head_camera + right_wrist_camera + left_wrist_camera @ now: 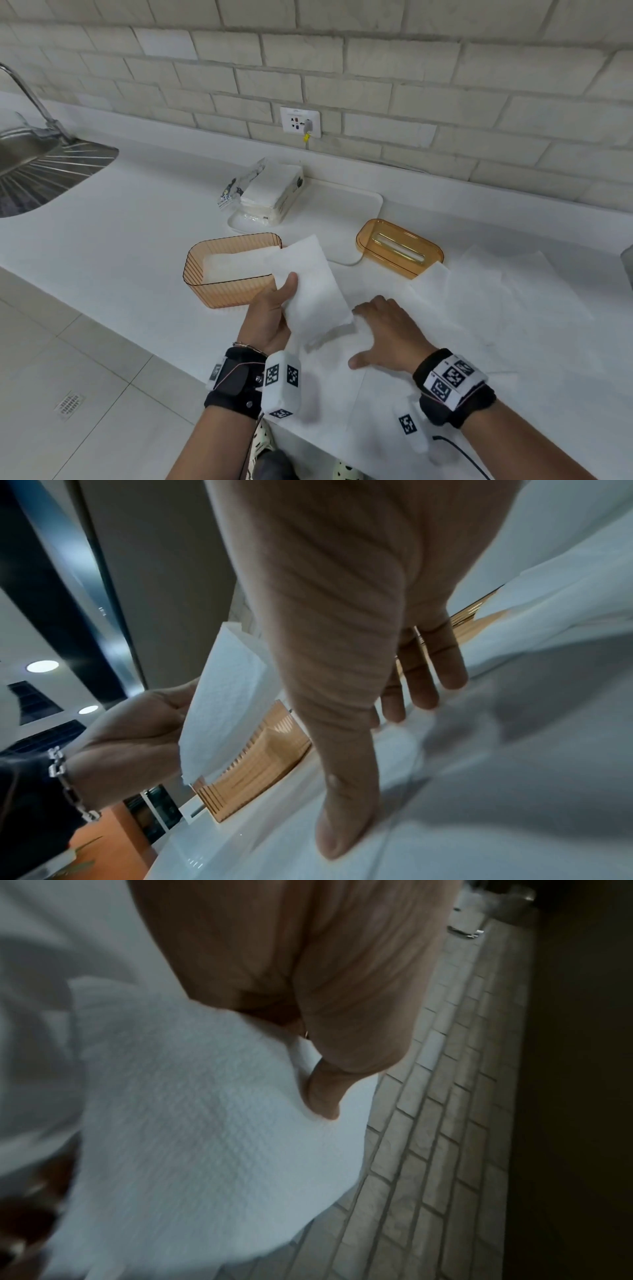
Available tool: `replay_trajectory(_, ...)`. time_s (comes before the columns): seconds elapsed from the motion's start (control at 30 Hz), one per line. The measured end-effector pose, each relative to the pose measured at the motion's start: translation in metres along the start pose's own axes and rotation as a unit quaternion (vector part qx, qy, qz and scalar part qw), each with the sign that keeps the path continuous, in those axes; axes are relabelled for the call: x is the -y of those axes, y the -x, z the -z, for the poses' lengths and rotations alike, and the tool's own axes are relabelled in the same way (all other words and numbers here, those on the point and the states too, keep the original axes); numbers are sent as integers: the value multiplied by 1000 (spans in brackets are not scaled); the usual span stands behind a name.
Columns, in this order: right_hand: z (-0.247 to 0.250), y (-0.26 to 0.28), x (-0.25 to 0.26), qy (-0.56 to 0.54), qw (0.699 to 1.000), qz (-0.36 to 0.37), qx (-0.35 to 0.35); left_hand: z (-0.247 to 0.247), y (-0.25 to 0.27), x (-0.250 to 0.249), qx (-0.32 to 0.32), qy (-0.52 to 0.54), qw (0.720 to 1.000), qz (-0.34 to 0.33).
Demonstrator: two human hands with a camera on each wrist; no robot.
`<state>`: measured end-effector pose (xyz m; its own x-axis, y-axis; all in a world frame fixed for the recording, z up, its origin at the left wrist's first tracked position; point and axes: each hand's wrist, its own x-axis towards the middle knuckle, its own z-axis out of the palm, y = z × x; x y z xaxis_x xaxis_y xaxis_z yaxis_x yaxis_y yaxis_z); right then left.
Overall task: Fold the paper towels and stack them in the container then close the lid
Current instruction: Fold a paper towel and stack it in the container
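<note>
My left hand (274, 311) grips a folded white paper towel (313, 284), thumb on top, lifted above the counter just right of the orange ribbed container (226, 291). The container holds folded towels (236, 265). In the left wrist view the thumb (325, 1093) presses into the folded towel (205, 1123). My right hand (387, 329) lies open, fingers spread flat on an unfolded towel sheet (496, 301) spread on the counter. In the right wrist view the right hand's fingers (424, 674) rest on the sheet and the left hand (137, 731) holds the folded towel (226, 702). The orange slotted lid (399, 248) lies to the right.
A pack of paper towels (270, 195) sits on a white tray (359, 209) near the wall. A steel sink (37, 168) with tap is at far left. A wall socket (300, 121) is behind. The counter's front edge runs just under my wrists.
</note>
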<state>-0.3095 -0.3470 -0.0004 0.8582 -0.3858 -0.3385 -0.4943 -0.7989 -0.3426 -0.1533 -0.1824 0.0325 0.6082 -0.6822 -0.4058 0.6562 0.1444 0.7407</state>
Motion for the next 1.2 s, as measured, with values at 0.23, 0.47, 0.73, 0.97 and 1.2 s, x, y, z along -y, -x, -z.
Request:
replay_trajectory(0.23, 9, -14, -2, -8, 996, -27, 85, 13, 9, -9, 105, -207, 969, -86)
replay_trajectory(0.47, 39, -11, -19, -365, 930, 27, 27, 3, 14, 8, 108, -313, 941, -64)
replay_trajectory(0.73, 58, -8, -15, -424, 904, 42, 0, -5, -8, 34, 49, -170, 984, -16)
replay_trajectory(0.97, 59, -1, -9, -468, 883, 17, 29, -25, -24, 42, 56, -20, 998, 4)
replay_trajectory(1.2, 20, 1, -44, -478, 874, 15, -80, -17, -43, 47, 0, 49, 999, -23)
